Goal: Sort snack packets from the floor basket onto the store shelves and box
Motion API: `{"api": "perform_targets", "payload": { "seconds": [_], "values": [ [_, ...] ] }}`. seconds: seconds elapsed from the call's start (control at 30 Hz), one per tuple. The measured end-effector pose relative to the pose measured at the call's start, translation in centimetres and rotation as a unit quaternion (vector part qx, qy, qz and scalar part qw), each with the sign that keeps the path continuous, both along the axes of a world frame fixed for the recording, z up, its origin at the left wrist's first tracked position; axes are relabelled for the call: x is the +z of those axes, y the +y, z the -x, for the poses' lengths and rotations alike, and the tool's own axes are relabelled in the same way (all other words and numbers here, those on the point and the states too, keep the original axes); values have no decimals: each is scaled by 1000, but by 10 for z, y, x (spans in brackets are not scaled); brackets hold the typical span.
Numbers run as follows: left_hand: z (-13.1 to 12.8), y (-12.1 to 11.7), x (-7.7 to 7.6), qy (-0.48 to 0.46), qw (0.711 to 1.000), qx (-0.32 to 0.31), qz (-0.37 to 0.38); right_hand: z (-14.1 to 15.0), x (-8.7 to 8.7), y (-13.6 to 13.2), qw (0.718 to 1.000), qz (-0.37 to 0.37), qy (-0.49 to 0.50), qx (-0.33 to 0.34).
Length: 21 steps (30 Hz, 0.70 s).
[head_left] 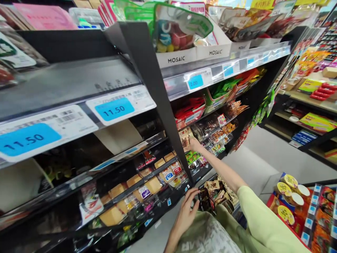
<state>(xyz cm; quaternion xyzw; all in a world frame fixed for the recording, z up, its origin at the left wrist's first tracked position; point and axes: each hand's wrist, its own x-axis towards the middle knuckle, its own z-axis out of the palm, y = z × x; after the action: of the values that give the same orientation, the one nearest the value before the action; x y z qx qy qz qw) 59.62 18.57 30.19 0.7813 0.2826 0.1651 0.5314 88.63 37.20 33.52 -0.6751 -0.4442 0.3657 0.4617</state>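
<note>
My right hand (195, 144) reaches out to a middle shelf and is closed on a brown snack packet (185, 136) held at the shelf front. My left hand (187, 209) is low, near my body, fingers curled around a bundle of dark brown snack packets (216, 191) that rests against my lap. A light green sleeve (259, 218) covers my right arm.
Black shop shelving (150, 80) runs from left to far right, with blue price tags reading 11.50 (114, 109) and 2.00 (195, 82). White MOSAIC boxes (176, 58) stand on top. Yellow-lidded cups (288, 196) lie at lower right. A grey aisle floor (263, 158) lies between racks.
</note>
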Motion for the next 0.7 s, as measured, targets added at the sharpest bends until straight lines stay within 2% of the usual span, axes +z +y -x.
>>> {"api": "perform_targets", "payload": {
  "seconds": [0.1, 0.23, 0.33, 0.43, 0.57, 0.7],
  "values": [
    [-5, -7, 1, 1, 1000, -10, -12, 1, -9, 18, 989, 42, -135, -33],
    [-6, -17, 1, 2, 1000, -8, -9, 6, -13, 31, 987, 24, -154, -28],
    [-3, -22, -1, 6, 1000, 4, 1, 11, -15, 31, 981, -24, -193, 15],
    [0, -25, -5, 10, 1000, 8, 1, 16, -17, 30, 956, -70, -276, 72],
    [-1, -19, -7, 15, 999, 1, -35, 16, -19, 29, 947, -71, -304, 68],
    [-12, 0, 5, 24, 995, -2, -101, 12, -19, 26, 954, -58, -291, 47]
  ]
}}
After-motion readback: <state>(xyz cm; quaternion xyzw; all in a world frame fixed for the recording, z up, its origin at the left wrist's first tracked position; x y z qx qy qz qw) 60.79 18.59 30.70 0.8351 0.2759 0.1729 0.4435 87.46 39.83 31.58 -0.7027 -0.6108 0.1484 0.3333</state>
